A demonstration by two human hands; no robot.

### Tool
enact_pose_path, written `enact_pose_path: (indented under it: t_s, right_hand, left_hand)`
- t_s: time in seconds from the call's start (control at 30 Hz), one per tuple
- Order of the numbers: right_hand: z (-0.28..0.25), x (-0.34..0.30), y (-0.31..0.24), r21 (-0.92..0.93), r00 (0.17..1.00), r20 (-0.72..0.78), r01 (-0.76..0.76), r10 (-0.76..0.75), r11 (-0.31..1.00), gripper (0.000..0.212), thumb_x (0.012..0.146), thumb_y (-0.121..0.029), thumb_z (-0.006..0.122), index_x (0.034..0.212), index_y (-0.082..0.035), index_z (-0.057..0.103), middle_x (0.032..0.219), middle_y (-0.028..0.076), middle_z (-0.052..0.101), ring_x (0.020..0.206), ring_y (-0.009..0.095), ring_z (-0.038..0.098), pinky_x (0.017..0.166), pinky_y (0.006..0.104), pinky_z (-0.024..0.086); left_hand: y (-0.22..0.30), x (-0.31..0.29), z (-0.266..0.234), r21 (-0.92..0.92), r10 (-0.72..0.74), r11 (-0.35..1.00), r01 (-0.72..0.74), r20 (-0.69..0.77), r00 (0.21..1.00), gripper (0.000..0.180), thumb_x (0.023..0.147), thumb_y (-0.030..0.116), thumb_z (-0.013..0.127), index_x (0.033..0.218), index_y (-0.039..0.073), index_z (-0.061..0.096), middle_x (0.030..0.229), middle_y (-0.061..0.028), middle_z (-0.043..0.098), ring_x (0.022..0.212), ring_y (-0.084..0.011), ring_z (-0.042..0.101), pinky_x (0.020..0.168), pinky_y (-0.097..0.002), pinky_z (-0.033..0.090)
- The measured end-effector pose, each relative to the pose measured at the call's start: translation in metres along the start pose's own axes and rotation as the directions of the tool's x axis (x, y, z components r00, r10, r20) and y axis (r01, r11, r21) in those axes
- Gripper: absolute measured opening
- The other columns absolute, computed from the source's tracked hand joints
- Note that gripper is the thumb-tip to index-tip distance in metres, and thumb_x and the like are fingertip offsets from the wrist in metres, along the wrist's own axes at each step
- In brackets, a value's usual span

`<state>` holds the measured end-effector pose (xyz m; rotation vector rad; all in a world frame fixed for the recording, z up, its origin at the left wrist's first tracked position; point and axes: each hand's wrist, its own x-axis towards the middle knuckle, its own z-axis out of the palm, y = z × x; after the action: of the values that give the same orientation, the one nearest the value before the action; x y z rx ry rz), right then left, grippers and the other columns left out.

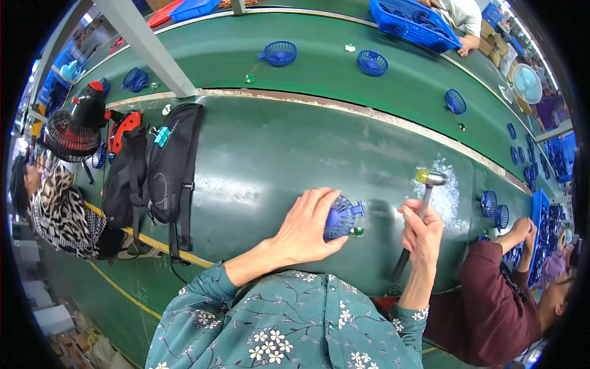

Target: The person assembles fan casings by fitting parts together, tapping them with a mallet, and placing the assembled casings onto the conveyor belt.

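Observation:
My left hand (311,226) is closed round a blue plastic fan housing (340,220) with a slatted, cage-like side, held at the table's surface. A small green circuit board (357,232) shows beside the housing's lower right edge. To the right, my right hand (421,232) grips a hammer (425,195) by its handle. The hammer stands tilted up, its metal head with a yellow-green face above the hand, apart from the housing. The dark end of the handle points down toward me.
Black bags (175,163) and a black fan (72,132) lie at the left. Beyond the table ledge, a green conveyor (319,61) carries several blue fan housings (372,63). A person in maroon (491,301) works close at my right; another stands by a blue basket (413,31) at the far side.

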<state>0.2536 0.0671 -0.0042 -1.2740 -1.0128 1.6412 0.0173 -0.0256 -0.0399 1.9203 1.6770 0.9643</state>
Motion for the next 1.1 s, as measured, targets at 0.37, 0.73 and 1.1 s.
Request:
enact_pose_path:
  t_s: [0.37, 0.73, 1.1]
  right_hand:
    - [0.031, 0.011, 0.034, 0.302, 0.884, 0.391, -0.388, 0.258, 0.871, 0.022, 0.097, -0.016, 0.059, 0.098, 0.005, 0.06, 0.072, 0.002, 0.056, 0.035, 0.001, 0.03, 0.03, 0.0192, 0.023]
    - [0.035, 0.008, 0.046, 0.313, 0.853, 0.419, -0.458, 0.311, 0.832, 0.022, 0.097, -0.021, 0.059, 0.096, 0.001, 0.063, 0.05, -0.004, 0.043, 0.031, 0.002, 0.025, 0.029, 0.0202, 0.022]
    - [0.033, 0.0, 0.034, 0.264, 0.885, 0.403, -0.357, 0.234, 0.896, 0.021, 0.095, -0.012, 0.061, 0.108, 0.004, 0.064, 0.064, 0.001, 0.056, 0.036, 0.002, 0.034, 0.032, 0.0201, 0.026]
  left_hand:
    - [0.003, 0.0, -0.012, -0.169, 0.119, 0.979, -0.119, -0.009, 0.993, 0.081, 0.067, 0.018, 0.081, 0.133, -0.002, 0.039, 0.128, -0.0202, 0.044, 0.115, -0.0389, 0.05, 0.096, -0.0452, 0.047]
    - [0.004, 0.002, -0.008, -0.241, 0.156, 0.958, -0.152, -0.003, 0.988, 0.081, 0.066, 0.016, 0.081, 0.133, -0.002, 0.039, 0.127, -0.0201, 0.045, 0.114, -0.0386, 0.051, 0.095, -0.0437, 0.047]
    - [-0.004, 0.005, -0.005, -0.376, -0.03, 0.923, 0.078, 0.132, 0.991, 0.079, 0.069, 0.025, 0.08, 0.134, 0.002, 0.042, 0.127, -0.0182, 0.048, 0.116, -0.035, 0.053, 0.098, -0.0421, 0.046]
